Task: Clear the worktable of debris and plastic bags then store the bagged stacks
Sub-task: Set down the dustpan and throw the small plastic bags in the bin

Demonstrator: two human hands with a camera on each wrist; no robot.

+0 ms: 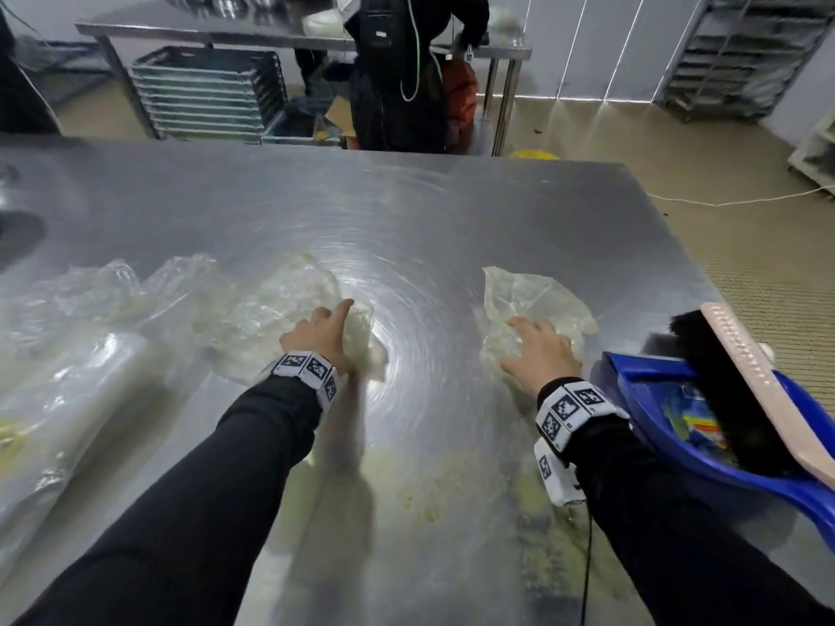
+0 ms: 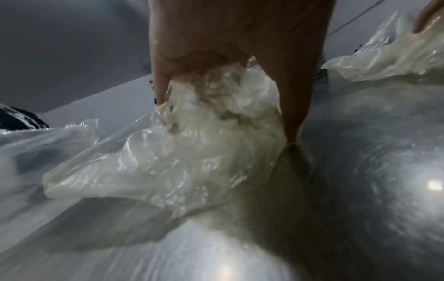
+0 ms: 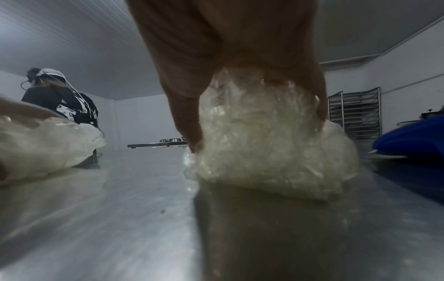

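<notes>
Crumbs: pale yellowish crumbs (image 1: 429, 499) smeared on the near edge of the bench (image 1: 406, 210), between the two black sleeves.
Bench: brushed steel, swirled with circular scuffs, a bright glare at its middle.
Left hand: the left hand (image 1: 323, 334) bears down on a bag (image 1: 271, 305); the wrist view shows the grip closed round a crumpled wad of it, thumb and fingers (image 2: 295, 106) digging in, forefinger sticking out.
Right hand: the right hand (image 1: 540, 350) sits on a second bag (image 1: 533, 300), well apart from the first; its grip is curled over the bunched film, fingers (image 3: 182, 117) pressing it to the steel.
Bags: thin clear plastic, creased, cloudy with pale residue; both lie on the bench mid-way across.
Stacks: at the near left, bagged stacks (image 1: 68, 390) in glossy wrap, long and rounded, with more loose film (image 1: 113, 282) behind them.
Dustpan: blue plastic dustpan (image 1: 677, 408) at the right edge, just beside the right hand, with a black-bristled brush (image 1: 732, 386) on a pinkish back lying in it; a coloured label inside is too blurred to read.
Wristbands: white bands with black square markers on both wrists.
Room: tan floor, grey panel walls, a white cable on the floor.
Far side: a second steel bench (image 1: 271, 33), stacked trays (image 1: 203, 92) under it, a person in dark clothes (image 1: 406, 70) beside it, a tray rack (image 1: 745, 52) at the far right.
</notes>
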